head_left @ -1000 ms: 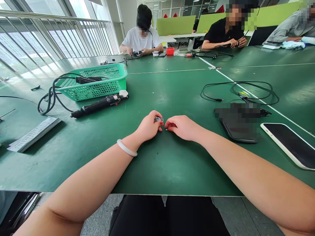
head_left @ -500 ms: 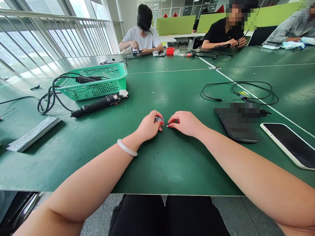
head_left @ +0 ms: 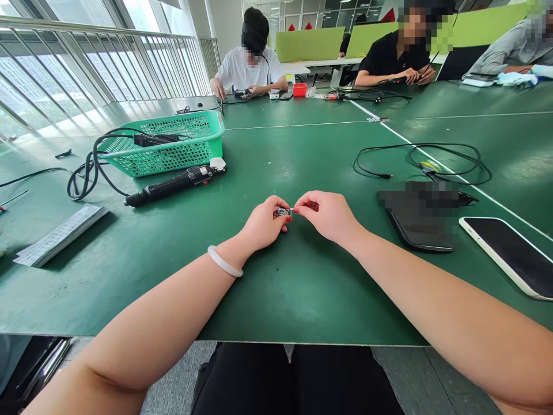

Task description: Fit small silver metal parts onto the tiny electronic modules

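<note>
Part [head_left: 283, 212] is sitting on or just over the tabletop [head_left: 302, 300]; I am not making out which. My left grip [head_left: 264, 223] is pinching it. My right grip [head_left: 326, 214], apart moments ago, is now meeting its right end, seemingly pinching a tiny piece [head_left: 292, 210], so both are working one spot. Fingers are covering much; the piece's shape is escaping me.

windows [head_left: 82, 11], daylight | metal railing [head_left: 108, 30] | lime-green partition [head_left: 309, 46] | green table [head_left: 328, 300] | grey floor [head_left: 425, 386]

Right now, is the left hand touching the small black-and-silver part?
Touching. The head view shows it plainly: the left hand pinches the small black-and-silver part between thumb and fingers.
</note>
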A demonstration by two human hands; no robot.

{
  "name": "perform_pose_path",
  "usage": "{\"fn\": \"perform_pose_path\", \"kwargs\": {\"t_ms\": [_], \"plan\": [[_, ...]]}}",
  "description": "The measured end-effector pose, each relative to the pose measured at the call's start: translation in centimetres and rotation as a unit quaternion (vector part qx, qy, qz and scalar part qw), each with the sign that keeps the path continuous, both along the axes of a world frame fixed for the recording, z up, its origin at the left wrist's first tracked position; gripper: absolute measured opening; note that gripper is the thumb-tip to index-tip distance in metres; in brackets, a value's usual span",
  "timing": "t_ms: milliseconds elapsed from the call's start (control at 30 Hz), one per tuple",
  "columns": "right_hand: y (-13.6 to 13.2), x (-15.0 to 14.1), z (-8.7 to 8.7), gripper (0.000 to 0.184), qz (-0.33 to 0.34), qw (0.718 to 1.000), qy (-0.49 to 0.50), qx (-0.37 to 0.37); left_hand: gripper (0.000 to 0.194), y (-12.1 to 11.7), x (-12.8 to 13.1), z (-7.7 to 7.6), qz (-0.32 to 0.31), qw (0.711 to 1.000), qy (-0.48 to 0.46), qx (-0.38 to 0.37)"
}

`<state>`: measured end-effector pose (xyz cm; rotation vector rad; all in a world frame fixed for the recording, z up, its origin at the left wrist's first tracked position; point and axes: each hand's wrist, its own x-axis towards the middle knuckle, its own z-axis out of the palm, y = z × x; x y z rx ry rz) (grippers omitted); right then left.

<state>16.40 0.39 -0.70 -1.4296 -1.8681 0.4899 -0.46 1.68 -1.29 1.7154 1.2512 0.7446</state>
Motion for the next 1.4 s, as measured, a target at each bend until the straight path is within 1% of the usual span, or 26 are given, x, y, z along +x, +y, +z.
{"fn": "perform_pose_path", "kwargs": {"t_ms": [100, 200, 400, 500, 600, 733, 867, 1033, 1167, 1400], "plan": [[-0.3, -0.5, -0.1, 0.011, 0.005, 0.998, 0.01, 0.054, 0.013, -0.3, 0.3, 0.0, -0.005, 1.0, -0.016, 0.011], [-0.5, -0.8, -0.3, 0.015, 0.007, 0.994, -0.002, 0.111, 0.012, -0.5, 0.5, -0.1, 0.003, 0.999, -0.04, 0.017], [-0.5, -1.1, -0.7, 0.019, 0.014, 0.97, -0.024, 0.24, 0.012, -0.9, 0.9, 0.3, 0.008, 0.991, -0.132, -0.011], [-0.6, -1.2, -0.7, 0.019, 0.006, 0.964, -0.038, 0.262, 0.013, -1.0, 1.0, 0.4, 0.01, 0.986, -0.164, -0.021], [-0.7, -1.3, -0.5, 0.017, -0.003, 0.972, -0.038, 0.232, 0.014, -1.0, 1.0, 0.3, 0.012, 0.983, -0.18, -0.036], [-0.7, -1.2, -0.2, 0.014, -0.024, 0.987, -0.019, 0.158, 0.014, -0.9, 1.0, 0.2, 0.013, 0.98, -0.188, -0.057], [-0.7, -1.1, 0.0, 0.012, -0.025, 0.995, 0.025, 0.096, 0.015, -0.9, 1.0, 0.2, 0.009, 0.98, -0.192, -0.059], [-0.3, -0.8, -0.4, 0.01, -0.013, 0.995, 0.096, 0.034, 0.015, -1.0, 1.0, 0.3, 0.006, 0.982, -0.18, -0.06], [-0.1, -0.7, -0.6, 0.01, -0.018, 0.994, 0.111, 0.016, 0.014, -1.1, 1.0, 0.4, 0.005, 0.983, -0.175, -0.062], [-0.1, -0.7, -0.5, 0.01, -0.009, 0.993, 0.12, 0.01, 0.017, -1.1, 1.0, 0.3, -0.001, 0.98, -0.186, -0.067]]}}
